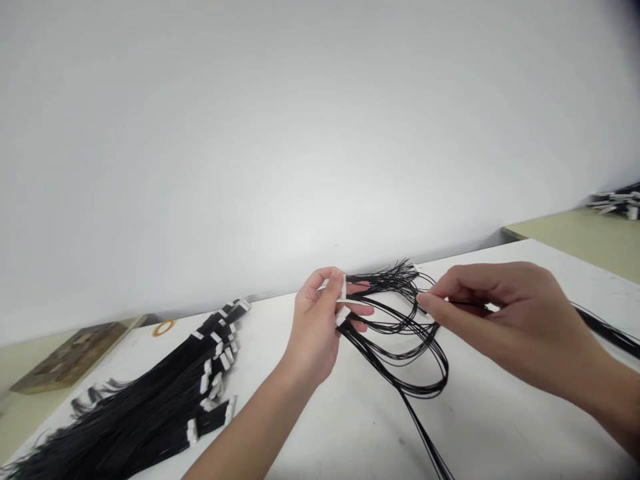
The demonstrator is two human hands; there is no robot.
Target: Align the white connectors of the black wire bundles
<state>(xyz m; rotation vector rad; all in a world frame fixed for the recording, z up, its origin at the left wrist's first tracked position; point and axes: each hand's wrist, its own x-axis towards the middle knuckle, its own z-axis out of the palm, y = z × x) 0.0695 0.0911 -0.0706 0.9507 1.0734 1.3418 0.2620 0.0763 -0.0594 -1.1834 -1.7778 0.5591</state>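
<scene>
My left hand (320,313) is closed on a white connector (343,287), pinched between thumb and fingers. A second white connector (343,315) sits just below it against the same hand. Black wires (415,383) run from both connectors and loop to the right over the table. To the right, my right hand (505,313) is closed in a pinch, thumb against forefinger, on a black wire that passes beneath its fingers. The wire's tip at the fingertips is too small to make out. Loose wire ends (400,270) fan out behind, between the hands.
A pile of black wire harnesses (150,407) with white connectors covers the left of the white table (340,427). Near it lie a yellow ring (164,327) and a brown board (75,353). More harnesses (617,202) lie far right. A white wall (300,133) rises behind.
</scene>
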